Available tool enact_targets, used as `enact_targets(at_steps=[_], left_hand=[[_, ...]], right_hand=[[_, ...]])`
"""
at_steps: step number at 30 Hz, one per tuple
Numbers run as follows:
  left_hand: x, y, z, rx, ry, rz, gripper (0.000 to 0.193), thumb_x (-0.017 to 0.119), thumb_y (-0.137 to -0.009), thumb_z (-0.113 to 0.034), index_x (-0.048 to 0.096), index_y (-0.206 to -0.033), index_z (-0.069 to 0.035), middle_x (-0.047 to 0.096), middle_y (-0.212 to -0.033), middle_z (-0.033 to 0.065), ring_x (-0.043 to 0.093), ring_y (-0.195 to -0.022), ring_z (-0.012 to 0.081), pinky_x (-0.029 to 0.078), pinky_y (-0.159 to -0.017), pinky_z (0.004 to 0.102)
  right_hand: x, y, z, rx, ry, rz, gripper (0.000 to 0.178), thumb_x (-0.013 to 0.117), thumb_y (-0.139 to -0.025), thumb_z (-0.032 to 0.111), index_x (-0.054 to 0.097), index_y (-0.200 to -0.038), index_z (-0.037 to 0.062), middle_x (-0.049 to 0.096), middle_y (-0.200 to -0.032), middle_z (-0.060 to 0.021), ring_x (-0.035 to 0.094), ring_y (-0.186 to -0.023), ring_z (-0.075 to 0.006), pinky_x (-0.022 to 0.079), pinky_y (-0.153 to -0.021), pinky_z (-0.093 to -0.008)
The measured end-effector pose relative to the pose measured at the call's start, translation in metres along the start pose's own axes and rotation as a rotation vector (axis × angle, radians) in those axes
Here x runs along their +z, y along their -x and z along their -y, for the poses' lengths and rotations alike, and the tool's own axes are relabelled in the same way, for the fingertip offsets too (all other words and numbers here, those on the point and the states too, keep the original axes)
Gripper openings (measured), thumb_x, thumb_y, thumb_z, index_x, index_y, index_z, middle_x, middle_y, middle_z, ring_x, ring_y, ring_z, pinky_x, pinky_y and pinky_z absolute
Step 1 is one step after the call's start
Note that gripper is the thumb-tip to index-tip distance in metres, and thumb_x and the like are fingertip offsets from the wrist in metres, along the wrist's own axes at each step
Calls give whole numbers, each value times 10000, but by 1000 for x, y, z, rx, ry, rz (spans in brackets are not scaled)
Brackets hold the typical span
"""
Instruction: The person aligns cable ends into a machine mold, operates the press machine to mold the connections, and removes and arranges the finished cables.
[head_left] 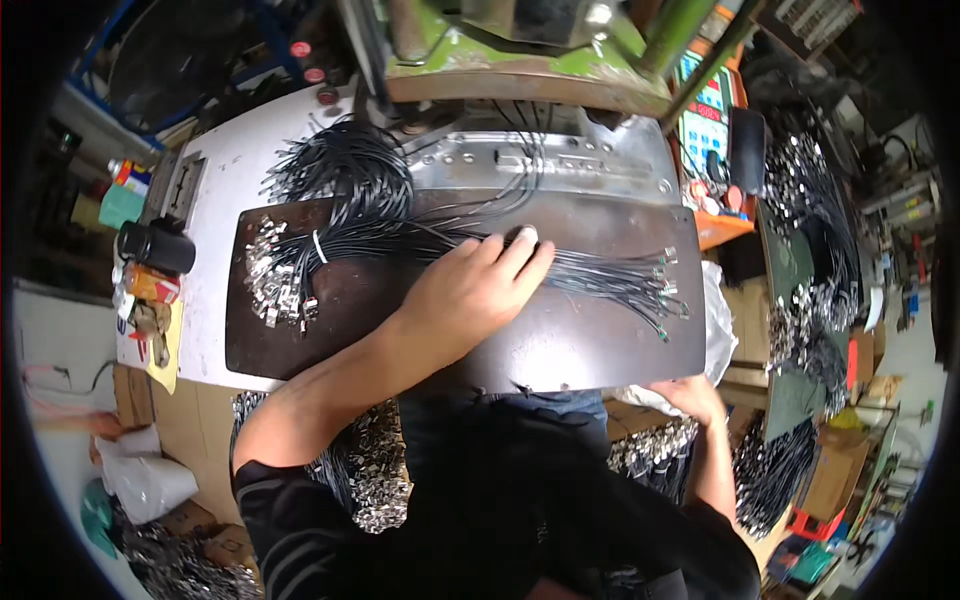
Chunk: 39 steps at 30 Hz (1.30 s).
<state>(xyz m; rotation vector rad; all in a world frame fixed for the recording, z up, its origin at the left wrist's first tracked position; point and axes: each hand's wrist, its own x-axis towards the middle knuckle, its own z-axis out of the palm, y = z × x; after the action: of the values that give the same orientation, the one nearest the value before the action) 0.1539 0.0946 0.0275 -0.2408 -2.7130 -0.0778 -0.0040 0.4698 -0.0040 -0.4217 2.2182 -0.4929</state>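
Dark brown desk [560, 345], wide and bare along its near edge. Across its far half, a black cable bundle [400, 215], looped at the left and fanning right into green-tipped ends [665, 290]. Left of that bundle's middle, metal clips [272, 280] heaped at the cable ends. On the bundle's middle, left hand [470, 290], palm down, grip flat and spread over the cables. Below the desk's right corner, right hand [692, 395], grip state impossible to tell.
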Motion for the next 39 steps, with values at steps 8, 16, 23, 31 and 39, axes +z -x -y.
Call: enact_targets(at_steps=[8, 16, 23, 31, 39], left_hand=[[25, -66, 5, -79, 500, 223, 198, 622, -1008, -144, 712, -1089, 12, 723, -1094, 121, 651, -884, 272, 521, -831, 373], [14, -66, 0, -361, 990, 134, 209, 593, -1024, -135, 695, -980, 42, 692, -862, 102, 590, -782, 232, 484, -763, 333], [13, -55, 12, -536, 1167, 66, 238, 570, -1050, -168, 726, -996, 4, 689, -849, 58, 560, -763, 159, 466, -719, 291], [8, -62, 30, -569, 1478, 460, 239, 647, -1027, -183, 777, -1082, 10, 705, -961, 69, 620, -822, 168, 519, -790, 314], [49, -114, 10, 38, 1028, -300, 208, 717, -988, -137, 809, -1115, 0, 711, -1176, 112, 682, -801, 209, 573, -776, 335]], right_hand=[[-94, -17, -29, -307, -144, -413, 253, 728, -966, 106, 750, -1173, -38, 767, -1006, -105, 651, -843, -178, 533, -798, -291], [-68, -55, 133, -1108, 212, -617, 377, 716, -989, 176, 676, -1323, 7, 748, -1132, -132, 706, -962, -343, 552, -921, -423], [-57, -28, 191, -553, 495, -163, 180, 679, -944, 84, 637, -1094, -7, 701, -1197, -189, 688, -1019, -358, 543, -862, -442], [-58, -49, 146, -810, 551, -669, 127, 636, -935, 61, 609, -1042, -1, 717, -1084, -196, 673, -954, -371, 531, -827, -468], [-43, -66, 178, -861, -103, 127, 224, 570, -1061, 136, 677, -1198, -4, 722, -1043, -90, 660, -908, -212, 536, -887, -366]])
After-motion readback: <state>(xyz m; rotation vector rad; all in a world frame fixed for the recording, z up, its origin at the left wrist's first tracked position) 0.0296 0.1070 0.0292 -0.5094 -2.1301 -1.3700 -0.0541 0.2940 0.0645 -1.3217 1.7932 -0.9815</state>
